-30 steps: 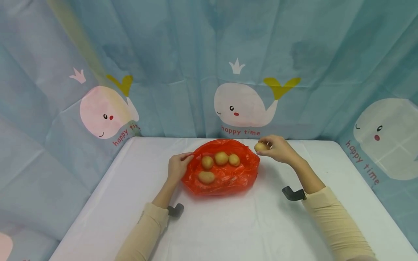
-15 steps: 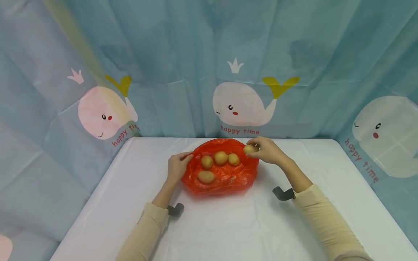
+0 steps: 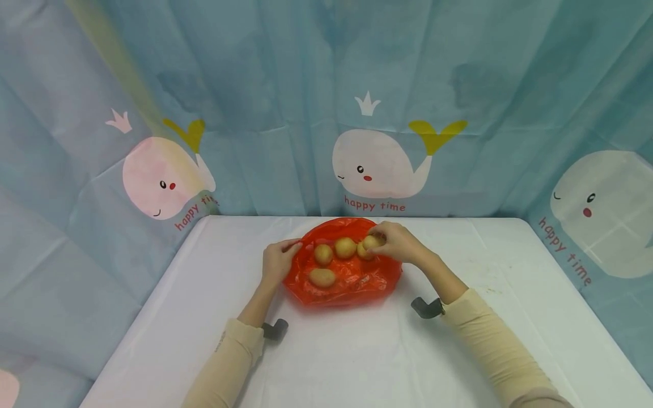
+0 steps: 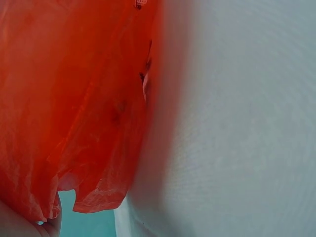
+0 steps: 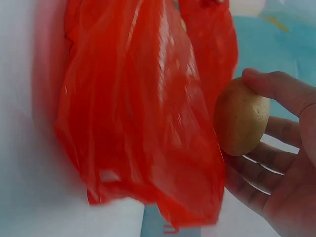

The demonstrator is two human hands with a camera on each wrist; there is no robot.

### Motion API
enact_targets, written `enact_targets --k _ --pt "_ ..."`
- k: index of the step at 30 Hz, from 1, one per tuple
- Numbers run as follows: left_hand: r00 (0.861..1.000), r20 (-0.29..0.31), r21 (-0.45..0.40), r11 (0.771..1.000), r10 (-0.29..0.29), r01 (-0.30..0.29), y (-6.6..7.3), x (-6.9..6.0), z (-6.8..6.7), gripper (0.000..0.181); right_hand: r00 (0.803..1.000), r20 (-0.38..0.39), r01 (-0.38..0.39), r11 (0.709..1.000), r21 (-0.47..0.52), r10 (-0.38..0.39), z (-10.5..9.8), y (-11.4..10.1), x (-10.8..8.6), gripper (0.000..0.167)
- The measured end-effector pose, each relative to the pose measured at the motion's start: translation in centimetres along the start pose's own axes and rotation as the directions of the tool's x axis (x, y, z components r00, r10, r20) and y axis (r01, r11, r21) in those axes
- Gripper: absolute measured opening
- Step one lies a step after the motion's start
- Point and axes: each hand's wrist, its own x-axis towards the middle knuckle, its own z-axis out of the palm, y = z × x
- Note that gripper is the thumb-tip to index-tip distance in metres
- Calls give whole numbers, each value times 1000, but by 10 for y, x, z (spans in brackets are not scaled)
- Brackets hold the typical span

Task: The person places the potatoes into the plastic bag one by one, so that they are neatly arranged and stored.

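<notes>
A red plastic bag (image 3: 352, 283) lies spread open on the table, with several potatoes (image 3: 322, 277) inside it. At its left rim my left hand (image 3: 276, 262) pinches the plastic; in the left wrist view only part of a finger (image 4: 52, 219) shows behind the red film. My right hand (image 3: 400, 243) grips another potato (image 5: 242, 117) between thumb and fingers, over the right side of the bag's opening. In the head view this potato partly covers one lying in the bag. The bag's side hides most of its contents from both wrist views.
A white cloth covers the table (image 3: 336, 357). Behind and at the sides hangs a blue curtain (image 3: 285, 170) printed with whales. A dark curved piece (image 3: 427, 307) sticks out at the right wrist, and a similar one (image 3: 275, 330) at the left.
My right hand has carried its potato leftward and slightly down, from beyond the bag's right rim to over the potatoes inside. The left hand stays at the left rim.
</notes>
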Motion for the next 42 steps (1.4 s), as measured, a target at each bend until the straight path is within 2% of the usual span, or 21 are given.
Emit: enact_targets --k 5,10,25,30,34,38,42 --pt "1000 10 -7 1000 -18 18 0 0 0 28 999 37 -8 1000 1 8 12 -6 4 39" --pt "1000 2 -6 1000 -7 7 0 0 1 27 998 56 -1 1000 -24 3 23 -9 6 40" --pt "1000 -4 1 1000 6 -6 0 1 1 27 993 115 -33 999 -13 34 50 -16 9 40" --pt "1000 -6 -7 1000 10 -10 -1 1 1 26 992 125 -13 999 -48 19 59 -17 9 40" --pt "999 -18 -6 999 32 -32 -3 1 2 25 990 139 18 997 -70 -8 67 -17 10 42" --pt "998 -34 -3 999 50 -50 -4 1 3 25 988 152 43 995 -91 -29 71 -16 11 39" --pt "999 -31 -9 999 38 -38 -3 1 3 25 989 149 40 993 -115 -22 72 -16 13 37"
